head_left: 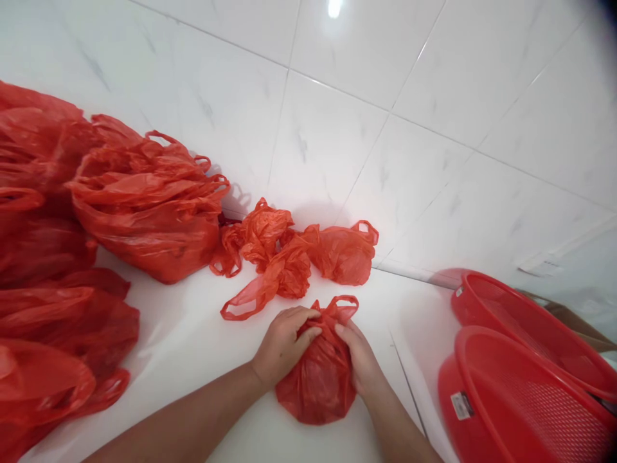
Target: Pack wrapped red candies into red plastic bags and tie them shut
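Note:
A small, filled red plastic bag [321, 386] rests on the white surface in front of me. My left hand [289, 341] is closed on the bag's gathered neck from the left, fingers and thumb against the plastic. From the right, my right hand [359, 357] grips the same bag, its thumb near the neck. One handle loop sticks up between and beyond the hands. What lies inside the bag cannot be made out. Just behind it are a crumpled red bag [292, 273] with its handle stretched left and another rounded red bag [344, 254].
Large red bags stuffed with more bags [149, 212] pile up on the left. Two red plastic baskets [482, 386] stand at the right, one behind the other. A white marbled tile wall [337, 141] closes off the back of the white tabletop [178, 341].

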`<action>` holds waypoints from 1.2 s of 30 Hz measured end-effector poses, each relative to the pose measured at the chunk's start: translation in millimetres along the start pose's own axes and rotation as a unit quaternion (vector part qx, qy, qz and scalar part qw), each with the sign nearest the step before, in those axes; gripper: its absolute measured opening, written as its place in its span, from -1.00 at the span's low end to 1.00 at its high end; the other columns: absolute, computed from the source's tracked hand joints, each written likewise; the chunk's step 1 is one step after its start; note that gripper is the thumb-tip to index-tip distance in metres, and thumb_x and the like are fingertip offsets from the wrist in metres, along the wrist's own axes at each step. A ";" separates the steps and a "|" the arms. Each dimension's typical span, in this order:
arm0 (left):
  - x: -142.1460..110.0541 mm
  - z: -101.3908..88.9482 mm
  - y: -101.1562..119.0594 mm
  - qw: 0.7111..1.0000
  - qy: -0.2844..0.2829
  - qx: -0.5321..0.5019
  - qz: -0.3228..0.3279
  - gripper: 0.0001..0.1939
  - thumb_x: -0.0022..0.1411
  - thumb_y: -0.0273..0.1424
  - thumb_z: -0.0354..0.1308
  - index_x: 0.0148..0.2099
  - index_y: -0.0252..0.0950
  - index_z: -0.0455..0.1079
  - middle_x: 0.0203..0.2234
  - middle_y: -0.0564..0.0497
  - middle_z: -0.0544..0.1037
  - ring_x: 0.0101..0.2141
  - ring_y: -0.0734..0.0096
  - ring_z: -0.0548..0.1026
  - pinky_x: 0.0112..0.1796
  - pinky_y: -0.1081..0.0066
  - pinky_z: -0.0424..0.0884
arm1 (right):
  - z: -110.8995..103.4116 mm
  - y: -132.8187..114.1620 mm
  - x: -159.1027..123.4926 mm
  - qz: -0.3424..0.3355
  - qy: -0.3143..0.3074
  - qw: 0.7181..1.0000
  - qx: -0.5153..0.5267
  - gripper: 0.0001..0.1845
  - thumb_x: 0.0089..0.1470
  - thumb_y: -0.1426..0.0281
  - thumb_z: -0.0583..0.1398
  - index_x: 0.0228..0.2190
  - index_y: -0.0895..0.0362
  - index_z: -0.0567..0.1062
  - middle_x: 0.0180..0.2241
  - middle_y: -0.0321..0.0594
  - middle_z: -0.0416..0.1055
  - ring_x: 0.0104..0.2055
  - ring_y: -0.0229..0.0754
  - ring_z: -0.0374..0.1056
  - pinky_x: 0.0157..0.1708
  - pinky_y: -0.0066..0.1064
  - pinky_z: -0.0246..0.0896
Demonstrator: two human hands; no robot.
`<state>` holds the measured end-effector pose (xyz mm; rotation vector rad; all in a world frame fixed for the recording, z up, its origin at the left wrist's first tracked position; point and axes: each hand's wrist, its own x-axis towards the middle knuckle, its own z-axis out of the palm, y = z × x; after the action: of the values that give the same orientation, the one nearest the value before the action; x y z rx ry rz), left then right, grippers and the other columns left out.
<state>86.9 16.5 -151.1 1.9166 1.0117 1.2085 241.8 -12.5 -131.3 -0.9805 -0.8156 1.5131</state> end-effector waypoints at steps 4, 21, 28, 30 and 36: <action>1.5 0.0 -4.0 0.995 0.004 -0.067 -0.073 -0.86 0.25 -0.32 0.04 -0.22 -0.19 0.40 -0.32 0.07 0.53 -0.27 0.38 0.46 -0.17 0.37 0.34 | -3.9 0.4 -1.3 -0.007 -0.056 0.997 0.043 -0.55 0.11 0.06 0.12 -0.05 0.04 0.43 -0.11 -0.17 0.44 -0.10 -0.05 0.36 -0.09 -0.22 0.24; 0.0 1.9 5.3 0.986 -0.013 -0.134 -0.094 -0.81 0.27 -0.30 -0.04 -0.39 -0.26 0.18 -0.51 0.13 0.32 -0.45 0.48 0.29 -0.39 0.46 0.26 | -4.8 -1.0 -0.4 -0.050 0.001 0.980 -0.193 -0.66 -0.10 0.43 0.28 -0.24 0.03 0.34 -0.34 -0.34 0.41 -0.40 -0.26 0.31 -0.41 -0.45 0.22; -9.9 6.5 10.2 0.996 -0.073 -0.054 0.007 -0.89 0.17 -0.43 0.09 -0.39 -0.26 0.21 -0.49 0.14 0.37 -0.44 0.51 0.31 -0.36 0.49 0.26 | -13.9 8.6 5.6 -0.089 0.096 0.940 -0.316 -0.74 -0.12 0.52 0.13 -0.29 0.09 0.41 -0.50 -0.35 0.40 -0.51 -0.27 0.24 -0.52 -0.48 0.13; -10.8 6.9 8.7 0.996 -0.081 -0.017 0.041 -0.91 0.17 -0.44 0.10 -0.38 -0.25 0.23 -0.47 0.13 0.38 -0.43 0.50 0.33 -0.35 0.48 0.27 | -15.7 7.1 6.6 -0.092 0.091 0.946 -0.298 -0.71 -0.15 0.53 0.11 -0.30 0.11 0.44 -0.46 -0.31 0.43 -0.47 -0.26 0.28 -0.47 -0.46 0.17; -8.8 4.7 3.8 0.993 -0.055 0.017 0.103 -0.97 0.22 -0.45 0.06 -0.31 -0.24 0.26 -0.43 0.09 0.40 -0.39 0.46 0.36 -0.32 0.46 0.30 | -21.8 -2.9 5.6 -0.030 0.043 0.988 -0.147 -0.71 -0.18 0.52 0.19 -0.30 0.11 0.49 -0.38 -0.25 0.47 -0.40 -0.22 0.34 -0.39 -0.43 0.23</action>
<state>89.8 6.5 -153.4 2.1319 0.7974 1.1890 262.5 -6.9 -138.7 -1.2173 -1.0151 1.3116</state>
